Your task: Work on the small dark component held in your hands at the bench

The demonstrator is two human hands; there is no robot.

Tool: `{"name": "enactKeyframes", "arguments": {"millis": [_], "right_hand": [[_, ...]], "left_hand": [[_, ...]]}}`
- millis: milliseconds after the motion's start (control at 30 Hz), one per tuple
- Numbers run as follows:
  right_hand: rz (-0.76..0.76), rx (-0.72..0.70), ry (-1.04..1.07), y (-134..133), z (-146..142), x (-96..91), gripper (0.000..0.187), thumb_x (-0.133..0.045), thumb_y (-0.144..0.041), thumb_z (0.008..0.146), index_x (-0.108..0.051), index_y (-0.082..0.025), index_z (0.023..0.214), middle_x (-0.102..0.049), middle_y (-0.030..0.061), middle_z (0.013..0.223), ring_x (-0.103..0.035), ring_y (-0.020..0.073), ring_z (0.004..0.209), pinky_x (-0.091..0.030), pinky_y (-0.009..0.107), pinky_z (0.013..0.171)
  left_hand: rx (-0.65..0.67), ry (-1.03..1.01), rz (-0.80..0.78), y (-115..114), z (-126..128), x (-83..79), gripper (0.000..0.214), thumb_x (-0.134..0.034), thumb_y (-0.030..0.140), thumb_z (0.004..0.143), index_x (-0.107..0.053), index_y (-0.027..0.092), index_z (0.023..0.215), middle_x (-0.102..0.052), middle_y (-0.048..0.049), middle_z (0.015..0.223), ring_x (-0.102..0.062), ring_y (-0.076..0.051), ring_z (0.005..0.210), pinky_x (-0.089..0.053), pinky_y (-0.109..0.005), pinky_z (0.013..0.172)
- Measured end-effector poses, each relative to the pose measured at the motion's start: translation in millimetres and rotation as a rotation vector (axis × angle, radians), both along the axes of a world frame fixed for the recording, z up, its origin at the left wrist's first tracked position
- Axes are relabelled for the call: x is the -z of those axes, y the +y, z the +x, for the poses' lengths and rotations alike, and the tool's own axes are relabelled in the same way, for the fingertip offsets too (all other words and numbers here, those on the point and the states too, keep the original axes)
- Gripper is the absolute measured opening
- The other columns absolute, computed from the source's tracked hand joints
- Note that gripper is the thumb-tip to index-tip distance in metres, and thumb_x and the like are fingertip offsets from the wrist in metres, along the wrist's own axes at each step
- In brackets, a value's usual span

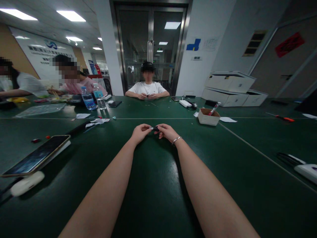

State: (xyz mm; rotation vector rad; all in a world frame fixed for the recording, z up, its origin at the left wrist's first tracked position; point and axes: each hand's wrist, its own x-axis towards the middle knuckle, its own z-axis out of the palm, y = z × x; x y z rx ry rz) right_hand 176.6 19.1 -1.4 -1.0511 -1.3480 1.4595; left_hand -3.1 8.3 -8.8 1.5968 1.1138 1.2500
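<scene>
Straight ahead over the green table (151, 185), my left hand (140, 134) and my right hand (168, 133) meet at a small black object with a silvery end (155, 129). My left fingertips pinch its silvery end. The thumb and fingers of my right hand close on the black part, hiding some of it. It is too small to tell its exact kind. A silver bracelet (176, 140) circles my right wrist.
A phone (37, 155) and a white rounded device (27, 183) lie at left. Two water bottles (88, 99) stand beyond. A small carton (208, 118) holds a tool; white boxes (229, 89) are stacked behind. A screwdriver (284, 118) lies right. A person (148, 88) sits opposite.
</scene>
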Motion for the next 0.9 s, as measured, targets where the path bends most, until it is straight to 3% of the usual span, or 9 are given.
{"name": "enactKeyframes", "arguments": {"millis": [233, 400, 600, 733, 900], "right_hand": [[0.017, 0.001, -0.010, -0.6, 0.4, 0.1, 0.008, -0.049, -0.012, 0.089, -0.054, -0.012, 0.095, -0.068, 0.0040, 0.062, -0.052, 0.0063, 0.037, -0.051, 0.018, 0.041], [0.010, 0.004, 0.006, -1.2, 0.1, -1.0, 0.008, -0.049, -0.013, 0.089, -0.054, -0.012, 0.094, -0.068, 0.0043, 0.062, -0.052, 0.0062, 0.037, -0.051, 0.018, 0.041], [0.011, 0.012, 0.008, -1.2, 0.3, -0.5, 0.006, -0.049, -0.012, 0.089, -0.054, -0.012, 0.093, -0.068, 0.0044, 0.061, -0.051, 0.0062, 0.036, -0.051, 0.019, 0.041], [0.009, 0.008, 0.007, 0.4, 0.7, 0.8, 0.006, -0.049, -0.013, 0.089, -0.054, -0.012, 0.093, -0.068, 0.0049, 0.062, -0.052, 0.0066, 0.037, -0.051, 0.019, 0.041], [0.007, 0.011, 0.005, 1.0, 0.0, 0.4, 0.006, -0.049, -0.013, 0.089, -0.054, -0.013, 0.092, -0.068, 0.0041, 0.061, -0.051, 0.0069, 0.037, -0.050, 0.019, 0.040]], "left_hand": [[0.014, -0.006, -0.017, -4.8, 1.1, -4.9, 0.027, -0.067, 0.034, 0.069, -0.063, 0.016, 0.088, -0.062, -0.0018, 0.071, -0.058, -0.013, 0.067, -0.046, -0.028, 0.065], [0.051, 0.011, 0.007, -4.4, -0.2, -3.4, 0.034, -0.072, 0.031, 0.063, -0.064, 0.015, 0.091, -0.065, -0.0028, 0.073, -0.059, -0.013, 0.067, -0.046, -0.027, 0.067], [0.002, 0.003, -0.004, -3.1, 0.2, -3.2, 0.032, -0.071, 0.034, 0.064, -0.067, 0.014, 0.088, -0.067, -0.0067, 0.082, -0.060, -0.015, 0.073, -0.047, -0.029, 0.069], [-0.010, 0.036, 0.007, -5.1, 0.3, -4.8, 0.036, -0.069, 0.037, 0.067, -0.064, 0.016, 0.095, -0.065, -0.0038, 0.074, -0.059, -0.014, 0.066, -0.047, -0.029, 0.065], [0.025, 0.030, 0.017, -4.1, -0.2, -2.8, 0.031, -0.071, 0.033, 0.064, -0.063, 0.016, 0.089, -0.066, -0.0031, 0.073, -0.060, -0.014, 0.068, -0.046, -0.028, 0.067]]}}
